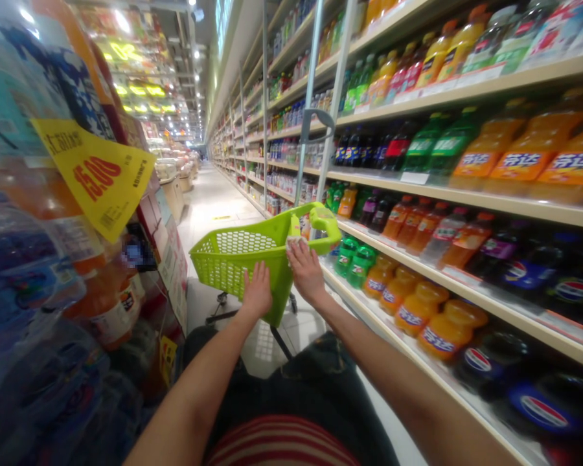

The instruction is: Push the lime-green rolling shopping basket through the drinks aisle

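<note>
A lime-green wheeled shopping basket (233, 259) stands in the aisle in front of me, its long metal pull handle (315, 116) rising up past the shelves. My left hand (256, 292) lies flat against the basket's near wall, fingers stretched upward. My right hand (305, 272) rests at the basket's rim below its green grip (324, 226), pressing a small whitish cloth (295, 242) against the plastic.
Shelves (466, 200) of soda and juice bottles run along the right side, close to my right arm. Shrink-wrapped bottle packs with a yellow price sign (97, 175) crowd the left. The tiled aisle (214, 200) stretches ahead beyond the basket.
</note>
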A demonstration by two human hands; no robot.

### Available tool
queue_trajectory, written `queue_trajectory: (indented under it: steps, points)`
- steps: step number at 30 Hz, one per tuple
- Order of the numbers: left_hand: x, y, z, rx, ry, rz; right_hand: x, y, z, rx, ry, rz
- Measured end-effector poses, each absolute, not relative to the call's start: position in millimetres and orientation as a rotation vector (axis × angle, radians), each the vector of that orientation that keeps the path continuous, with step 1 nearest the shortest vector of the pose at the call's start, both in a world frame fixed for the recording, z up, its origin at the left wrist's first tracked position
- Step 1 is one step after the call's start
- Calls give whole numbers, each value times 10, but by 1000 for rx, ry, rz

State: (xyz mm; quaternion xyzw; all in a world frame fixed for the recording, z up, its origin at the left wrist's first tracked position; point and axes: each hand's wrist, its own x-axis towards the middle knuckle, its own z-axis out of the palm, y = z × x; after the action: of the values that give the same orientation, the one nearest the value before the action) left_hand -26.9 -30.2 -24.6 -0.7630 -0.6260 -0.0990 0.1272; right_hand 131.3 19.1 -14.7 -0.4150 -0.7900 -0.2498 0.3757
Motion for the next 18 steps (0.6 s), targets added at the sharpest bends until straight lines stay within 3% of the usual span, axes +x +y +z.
queue_trajectory:
  steps: [9, 18]
  points:
    - [-301, -334, -327, -2232, -1807, -259, 1173, 101, -812, -981, -2297, -453]
    - [-273, -307, -233, -2241, -1826, -251, 1725, 228, -7, -1027, -1692, -642]
